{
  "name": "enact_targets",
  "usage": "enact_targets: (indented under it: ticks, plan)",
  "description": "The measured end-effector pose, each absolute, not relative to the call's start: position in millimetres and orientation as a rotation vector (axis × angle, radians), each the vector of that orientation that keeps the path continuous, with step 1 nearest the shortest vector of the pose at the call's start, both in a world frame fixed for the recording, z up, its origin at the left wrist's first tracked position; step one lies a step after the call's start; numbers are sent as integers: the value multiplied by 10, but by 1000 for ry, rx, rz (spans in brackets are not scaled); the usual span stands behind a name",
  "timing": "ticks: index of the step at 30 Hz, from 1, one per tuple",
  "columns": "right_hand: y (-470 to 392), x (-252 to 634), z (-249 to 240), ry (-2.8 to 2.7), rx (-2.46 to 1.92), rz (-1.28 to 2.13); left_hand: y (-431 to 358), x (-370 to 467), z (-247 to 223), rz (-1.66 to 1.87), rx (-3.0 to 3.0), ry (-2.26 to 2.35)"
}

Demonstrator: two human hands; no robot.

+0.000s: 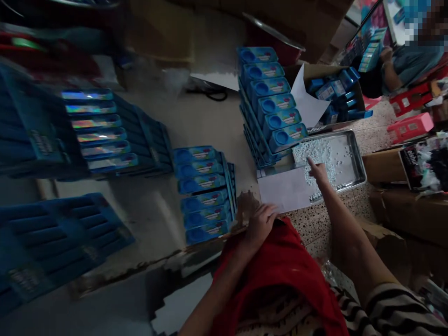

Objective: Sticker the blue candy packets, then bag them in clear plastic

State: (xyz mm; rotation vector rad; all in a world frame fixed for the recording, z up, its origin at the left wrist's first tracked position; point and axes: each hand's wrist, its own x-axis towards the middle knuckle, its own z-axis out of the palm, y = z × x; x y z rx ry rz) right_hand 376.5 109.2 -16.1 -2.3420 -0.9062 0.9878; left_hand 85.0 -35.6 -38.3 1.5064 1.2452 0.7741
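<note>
While the right hand (318,171) reaches over the metal tray (357,149) right of centre, index finger out at the white pellets (320,151) scattered in it, the left hand (261,225) lies at the near edge of the white sheet (285,191), just below centre. Right fingers bunched behind the index, can't tell if a pellet is pinched; left fingers laid over the sheet's corner, can't tell if they grip it. Grey tabletop (206,126), dull, its near edge dark and worn, runs through centre and left. Blue boxes (276,93) stand in a stepped row upper centre, beside the tray; second row (203,205) lower centre; more blue stacks (101,135) fill the left, some tops shiny. Dark looped handle (217,95) lies upper centre. Upper right: cardboard carton (317,71) with blue packs (332,91), loose curved paper (310,105) at its left side. Room dim, cluttered; speckled floor (378,130) on the right, red plastic piece (408,100) and pink plastic piece (411,127) near the right edge. Co-worker (413,65) top right, one hand by a blue strip (373,51). Red cloth (280,261) covers the wearer's lap, bottom centre.
</note>
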Motion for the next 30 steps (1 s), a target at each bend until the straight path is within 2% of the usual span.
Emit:
enact_targets:
  ticks: [2,5,10,15,19,22,24,27,30]
  plan:
    - [1183,3732,-451,-795,-2214,1235,2,1081,-364,840,1730,1220]
    - [998,3748,-716,-700,-2063,1383,374,1194,-422,811,1808,1347]
    - [445,4061,-795,-583,-1895,1530,461,1117,-831,784,1207,1853]
    - [390,4216,-859,-556,-1831,1549,391,1178,-1220,705,702,1505]
    - [575,4212,-899,-626,-1856,1524,429,1294,-1251,805,678,1596]
    - [683,4201,-833,-697,-1938,1427,463,1345,-1224,846,670,1625]
    - [721,4143,-745,-910,-2070,1136,462,1365,-1229,875,669,1625]
    - [739,3881,-606,-1578,-2098,570,425,1399,-1260,922,680,1611]
    - [750,3429,-536,-2131,-1856,516,384,1435,-1251,963,666,1584]
